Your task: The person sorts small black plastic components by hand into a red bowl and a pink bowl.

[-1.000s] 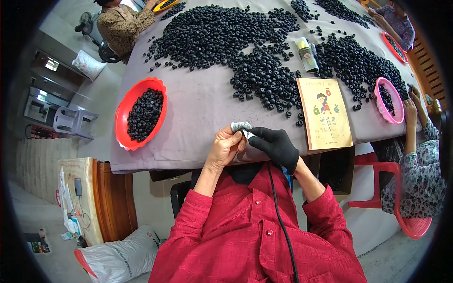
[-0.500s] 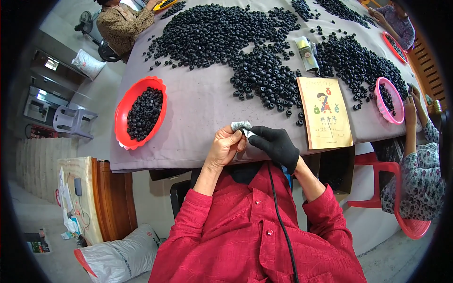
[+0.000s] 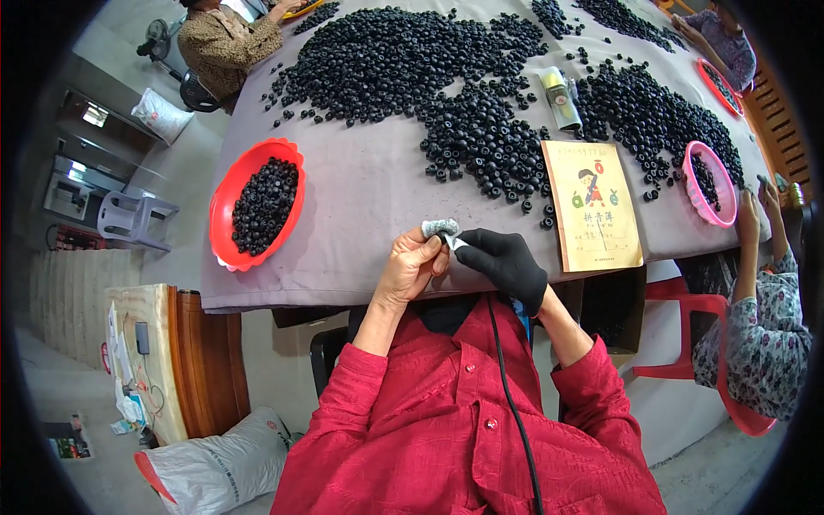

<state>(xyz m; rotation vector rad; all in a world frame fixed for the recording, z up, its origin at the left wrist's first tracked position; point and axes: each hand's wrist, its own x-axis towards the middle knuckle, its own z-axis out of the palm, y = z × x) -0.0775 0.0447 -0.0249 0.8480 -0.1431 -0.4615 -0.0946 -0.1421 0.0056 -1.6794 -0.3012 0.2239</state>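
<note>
My bare left hand (image 3: 410, 264) and my black-gloved right hand (image 3: 511, 264) meet at the table's near edge, fingertips pinched together. A pale, patterned wrap (image 3: 438, 228) covers a fingertip of the left hand. White material (image 3: 455, 242) shows at the right hand's fingertips. Something small and dark sits between the fingers, too hidden to name. Beyond them, small black ring-like pieces with holes (image 3: 481, 146) spread over the grey cloth-covered table (image 3: 360, 189). A red scalloped basin (image 3: 225, 193) with similar pieces stands to the left.
A yellow booklet (image 3: 592, 206) lies right of my hands, with a clear-and-green packet (image 3: 560, 96) behind it. A pink basket (image 3: 711, 184) is farther right, beside another person's hands (image 3: 748, 215). Other people sit at the far corners. A black cable (image 3: 506, 386) hangs down my front.
My hands stay nearly in place, still pinched together, with a very slight shift at the fingertips. At right, the other person's hands and arms have moved a little.
</note>
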